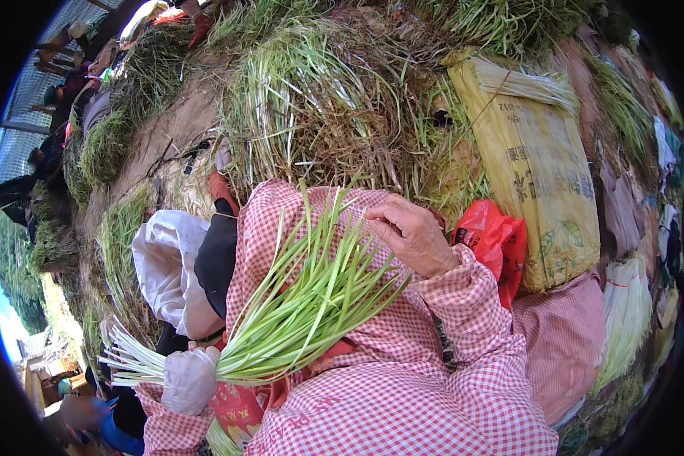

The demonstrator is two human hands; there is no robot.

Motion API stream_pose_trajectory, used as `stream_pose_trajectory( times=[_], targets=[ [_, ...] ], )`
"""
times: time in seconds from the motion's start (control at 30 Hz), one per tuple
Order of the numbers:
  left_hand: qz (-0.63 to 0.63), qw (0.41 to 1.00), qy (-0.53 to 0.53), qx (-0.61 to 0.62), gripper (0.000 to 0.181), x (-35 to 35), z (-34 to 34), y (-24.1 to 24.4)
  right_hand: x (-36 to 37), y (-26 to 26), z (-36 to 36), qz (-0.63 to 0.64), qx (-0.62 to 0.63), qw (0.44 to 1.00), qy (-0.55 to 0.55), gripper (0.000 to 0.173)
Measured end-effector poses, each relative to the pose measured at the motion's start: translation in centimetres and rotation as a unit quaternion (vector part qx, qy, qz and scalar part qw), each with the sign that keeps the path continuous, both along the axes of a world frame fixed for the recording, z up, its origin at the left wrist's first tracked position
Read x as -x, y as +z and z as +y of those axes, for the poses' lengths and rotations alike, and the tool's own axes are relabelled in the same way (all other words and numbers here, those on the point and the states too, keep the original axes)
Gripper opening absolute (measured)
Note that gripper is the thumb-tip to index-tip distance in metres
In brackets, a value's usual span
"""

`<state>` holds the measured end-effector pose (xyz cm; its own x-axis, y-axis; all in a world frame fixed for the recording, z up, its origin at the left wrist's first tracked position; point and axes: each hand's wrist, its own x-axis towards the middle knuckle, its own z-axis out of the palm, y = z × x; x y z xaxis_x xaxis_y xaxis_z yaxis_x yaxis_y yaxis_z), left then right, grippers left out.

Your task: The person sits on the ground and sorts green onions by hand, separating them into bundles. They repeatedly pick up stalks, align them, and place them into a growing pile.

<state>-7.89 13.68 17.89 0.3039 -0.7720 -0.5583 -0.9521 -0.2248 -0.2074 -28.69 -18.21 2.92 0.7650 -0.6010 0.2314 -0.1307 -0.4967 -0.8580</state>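
Observation:
My left hand [190,381], in a translucent plastic glove, grips a bunch of chive-like greens [308,308] near their white stem ends. The green leaves fan out up and to the right across my red-and-white checked apron [376,399]. My bare right hand [413,235] is beside the upper leaf tips, its fingers bent. Whether a leaf is pinched between those fingers is not clear. Ahead of my lap lies a heap of untrimmed greens [313,108] with brown roots and dry leaves.
At right, a yellow printed sack [538,176] bears a bundle of pale stems [524,84]. A red plastic bag [493,239] is beside it. An open white sack [168,262] stands left of my knee. A tied bundle [627,313] lies far right. Another person [105,424] is at lower left.

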Motion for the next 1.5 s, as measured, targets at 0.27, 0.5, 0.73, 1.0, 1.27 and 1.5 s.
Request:
stream_pose_trajectory(
  times=[0.27,0.5,0.73,1.0,1.27,1.5],
  targets=[
    [-0.004,1.000,-0.001,0.017,0.010,0.4,-0.1,0.3,-5.3,1.8,3.1,-0.007,0.069,0.989,0.134,0.016],
    [0.004,1.000,-0.008,0.024,0.009,0.5,-0.4,0.5,-6.5,0.8,5.7,0.020,0.175,0.963,0.206,0.012],
    [0.021,1.000,0.003,0.020,0.010,1.0,-0.3,0.4,-6.4,-1.0,5.9,-0.093,0.029,0.983,0.155,0.004],
    [-0.035,0.997,-0.037,0.053,0.014,0.4,-0.4,0.2,-5.5,5.6,3.8,-0.093,-0.067,0.978,0.173,0.012],
    [-0.032,0.998,-0.024,0.052,0.011,0.7,-1.7,0.5,-8.2,5.9,8.1,-0.070,0.086,0.934,0.341,0.015],
    [-0.007,0.998,0.007,0.058,0.010,0.6,0.0,-0.1,-2.6,7.0,-0.5,0.029,0.093,0.994,0.041,0.011]
  ],
)
